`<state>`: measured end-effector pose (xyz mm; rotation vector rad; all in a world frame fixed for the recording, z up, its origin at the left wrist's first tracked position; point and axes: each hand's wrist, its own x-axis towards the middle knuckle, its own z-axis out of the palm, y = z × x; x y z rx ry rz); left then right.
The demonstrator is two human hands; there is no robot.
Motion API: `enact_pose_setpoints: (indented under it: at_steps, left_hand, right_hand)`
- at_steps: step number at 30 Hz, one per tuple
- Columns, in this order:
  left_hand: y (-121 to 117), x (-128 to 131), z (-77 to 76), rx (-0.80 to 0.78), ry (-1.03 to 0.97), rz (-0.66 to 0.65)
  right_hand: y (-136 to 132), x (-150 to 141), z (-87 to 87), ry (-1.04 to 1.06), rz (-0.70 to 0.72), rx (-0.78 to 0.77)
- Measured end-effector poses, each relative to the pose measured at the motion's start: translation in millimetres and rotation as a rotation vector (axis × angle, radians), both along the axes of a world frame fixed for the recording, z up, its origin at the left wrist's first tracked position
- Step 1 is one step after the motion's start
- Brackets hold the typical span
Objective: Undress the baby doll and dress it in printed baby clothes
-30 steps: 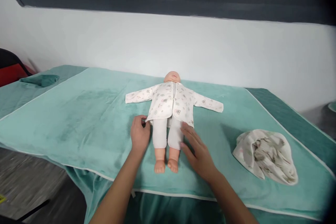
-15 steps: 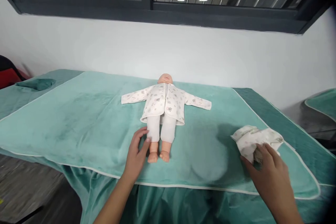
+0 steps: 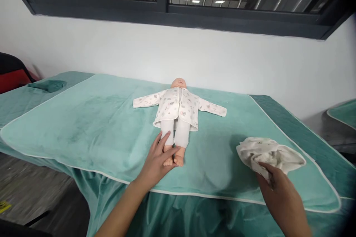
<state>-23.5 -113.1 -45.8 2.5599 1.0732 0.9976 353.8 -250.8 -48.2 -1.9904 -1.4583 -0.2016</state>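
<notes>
A baby doll (image 3: 166, 139) lies on its back in white leggings and a white printed jacket (image 3: 169, 107), its sleeves stretched out to both sides. My left hand (image 3: 155, 161) rests over the doll's lower legs and feet with the fingers spread. On the right, a bunched white cloth garment (image 3: 261, 150) lies on the mat, faintly printed; its exact kind cannot be made out. My right hand (image 3: 280, 196) pinches the near edge of that garment, and the fingertips are partly hidden in its folds.
A light green padded mat (image 3: 83, 126) with white piping covers the table over a darker green cloth (image 3: 116, 200) that hangs down in front. Behind stands a white wall with a dark window frame (image 3: 178, 16). A red and black object (image 3: 13, 77) is at far left.
My left hand has moved right from beside the doll's leg to across both lower legs. My right hand has turned and the garment now lies spread wider, with its folds facing me.
</notes>
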Motion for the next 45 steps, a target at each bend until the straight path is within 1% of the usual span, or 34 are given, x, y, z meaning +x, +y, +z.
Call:
enact_pose_setpoints:
  at_steps: [4,6,8,11,13,15,17,19,22,24,25,27,29,32,34,36,38,40,42,45]
  left_hand:
    - [9.0,6.5,8.3,0.019,0.045,-0.029]
    - [10.8,8.8,10.8,0.019,0.049,-0.028]
    - [11.8,10.7,11.8,0.026,0.046,-0.018]
    - [13.5,14.3,10.8,0.019,0.046,0.008]
    - [14.5,16.7,9.2,0.004,0.041,0.024]
    - [14.1,17.3,8.7,-0.024,0.026,0.027]
    - [11.3,14.0,12.3,-0.101,-0.018,0.016]
    - [6.0,6.2,23.1,-0.280,-0.132,-0.024]
    - [-5.1,-10.0,51.6,-0.610,-0.474,-0.091]
    - [-13.4,-18.6,72.4,-0.719,-0.633,-0.144]
    - [-17.6,-21.3,81.5,-0.733,-0.654,-0.161]
    - [-25.4,-23.9,95.3,-0.713,-0.597,-0.169]
    - [-31.5,-24.6,103.6,-0.661,-0.545,-0.130]
    - [-35.7,-27.1,111.7,-0.556,-0.619,-0.045]
    - [-35.7,-30.7,118.1,-0.481,-0.656,0.057]
    - [-34.6,-35.4,126.4,-0.425,-0.603,0.176]
    - [-33.6,-40.0,135.8,-0.366,-0.521,0.248]
    - [-32.9,-44.0,145.5,-0.295,-0.441,0.244]
    - [-32.7,-46.8,155.8,-0.213,-0.362,0.203]
    - [-33.1,-47.9,174.6,-0.097,-0.274,0.151]
  right_hand:
    - [4.9,-48.1,21.5,0.307,0.091,0.004]
    - [4.9,-68.9,37.7,0.375,0.180,-0.005]
    - [3.9,-85.5,56.3,0.424,0.309,-0.043]
    - [3.8,-102.7,83.5,0.524,0.548,-0.119]
    - [7.7,-110.6,97.8,0.599,0.671,-0.134]
    - [16.6,-117.5,107.9,0.684,0.743,-0.142]
    - [30.7,-124.8,113.7,0.753,0.779,-0.174]
    - [48.5,-133.2,115.8,0.775,0.779,-0.219]
    - [75.8,-149.1,114.9,0.758,0.746,-0.256]
    - [89.7,-162.0,115.4,0.743,0.783,-0.262]
    - [94.8,-168.8,117.0,0.737,0.821,-0.264]
    - [101.4,-182.6,123.2,0.745,0.921,-0.270]
    - [104.8,-194.9,132.9,0.779,1.019,-0.267]
    - [107.4,-208.3,149.5,0.788,1.110,-0.229]
    - [109.2,-213.7,159.1,0.743,1.104,-0.206]
    - [111.3,-216.4,166.6,0.676,1.064,-0.193]
    - [113.9,-216.6,172.4,0.610,1.023,-0.191]
    - [117.1,-214.7,178.1,0.555,1.002,-0.165]
    - [120.2,-211.9,185.7,0.519,0.999,-0.102]
    - [123.0,-208.8,202.9,0.507,1.020,-0.005]
